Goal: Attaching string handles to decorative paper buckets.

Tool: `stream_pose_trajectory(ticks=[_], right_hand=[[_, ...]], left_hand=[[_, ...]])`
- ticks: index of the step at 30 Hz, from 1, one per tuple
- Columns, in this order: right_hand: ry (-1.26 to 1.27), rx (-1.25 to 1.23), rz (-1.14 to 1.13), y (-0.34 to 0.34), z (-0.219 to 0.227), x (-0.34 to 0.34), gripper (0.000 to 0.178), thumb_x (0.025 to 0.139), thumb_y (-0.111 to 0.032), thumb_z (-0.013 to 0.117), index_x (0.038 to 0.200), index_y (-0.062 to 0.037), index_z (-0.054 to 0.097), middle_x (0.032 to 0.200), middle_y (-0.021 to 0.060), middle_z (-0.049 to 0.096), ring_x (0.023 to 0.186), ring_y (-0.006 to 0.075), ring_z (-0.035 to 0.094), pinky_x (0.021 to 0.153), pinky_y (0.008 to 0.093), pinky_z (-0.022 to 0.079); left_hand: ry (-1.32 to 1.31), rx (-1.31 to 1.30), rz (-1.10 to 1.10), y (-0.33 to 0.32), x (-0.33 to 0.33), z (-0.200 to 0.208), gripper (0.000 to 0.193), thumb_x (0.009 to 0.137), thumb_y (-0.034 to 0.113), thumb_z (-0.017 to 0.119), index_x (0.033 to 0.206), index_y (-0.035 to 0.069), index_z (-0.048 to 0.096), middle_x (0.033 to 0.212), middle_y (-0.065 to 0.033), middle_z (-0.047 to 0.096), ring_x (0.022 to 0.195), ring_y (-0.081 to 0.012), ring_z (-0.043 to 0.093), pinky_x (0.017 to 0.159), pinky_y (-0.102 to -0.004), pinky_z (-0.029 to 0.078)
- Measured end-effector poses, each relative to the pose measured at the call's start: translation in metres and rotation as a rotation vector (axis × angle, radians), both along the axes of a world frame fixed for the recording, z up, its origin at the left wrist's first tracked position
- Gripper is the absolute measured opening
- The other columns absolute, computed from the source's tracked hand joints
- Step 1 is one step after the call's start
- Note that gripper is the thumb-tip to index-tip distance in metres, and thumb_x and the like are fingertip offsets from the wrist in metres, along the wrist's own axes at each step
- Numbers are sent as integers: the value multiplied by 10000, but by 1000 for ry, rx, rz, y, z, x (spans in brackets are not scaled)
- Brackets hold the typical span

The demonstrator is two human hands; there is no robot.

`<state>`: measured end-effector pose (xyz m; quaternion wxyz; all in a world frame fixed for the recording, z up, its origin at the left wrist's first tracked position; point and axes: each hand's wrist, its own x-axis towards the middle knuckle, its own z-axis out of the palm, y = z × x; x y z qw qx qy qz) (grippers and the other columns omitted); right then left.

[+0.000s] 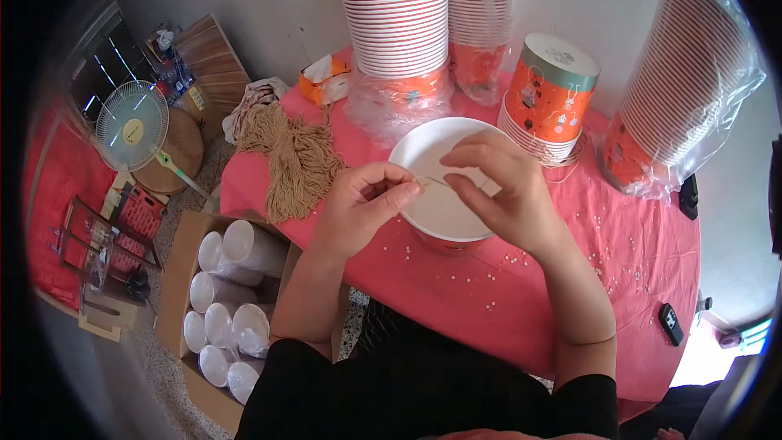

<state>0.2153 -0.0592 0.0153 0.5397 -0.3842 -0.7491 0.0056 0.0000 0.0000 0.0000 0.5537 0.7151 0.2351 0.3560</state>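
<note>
A white-lined paper bucket (pixel 461 238) with a red-orange outside stands on the table in front of me. Above its mouth, my left hand (pixel 366 202) pinches a short, thin tan cord (pixel 433 181) between thumb and forefinger. The cord sticks out toward my right hand (pixel 507 189), whose thumb and fingers are curved and apart beside the cord's free end; I cannot make out whether the thumb touches it. Bundles of tan cord (pixel 300 167) lie left of the bucket and hang over the table edge.
Tall nested bucket stacks (pixel 395 16) in plastic line the back, with a bagged stack (pixel 676 90) leaning at right. An upturned stack (pixel 554 102) sits behind my right hand. Small pale bits dot the pink tablecloth (pixel 423 285). A carton (pixel 195 236) of wrapped cups stands at left.
</note>
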Motion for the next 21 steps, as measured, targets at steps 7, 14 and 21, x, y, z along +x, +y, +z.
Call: stream_pose_trajectory(ticks=[7, 14, 21], right_hand=[[-189, 169, -68, -4, 1, -19, 226, 702, -56, 744, 916, -54, 670, 901, 85, 643, 832, 276, 643, 712, 393, 494], [-179, 168, -76, -6, 2, -13, 182, 723, -46, 726, 888, -62, 652, 878, 74, 640, 803, 268, 632, 711, 379, 477], [-45, 91, -72, -12, 15, 0, 142, 745, 9, 701, 849, -51, 625, 816, 91, 634, 750, 290, 624, 680, 369, 472]], left_hand=[[-58, -10, -32, 0, -4, 4, 131, 922, 77, 649, 1001, -28, 664, 891, -11, 671, 798, -49, 599, 698, -200, 479], [-100, -19, -15, -1, -3, 3, 127, 904, 71, 669, 996, -16, 668, 857, -1, 661, 751, -30, 586, 661, -181, 463], [-26, 246, 133, -2, -7, -2, 135, 890, 48, 669, 1008, -12, 644, 789, 22, 621, 677, -17, 540, 595, -183, 433]])
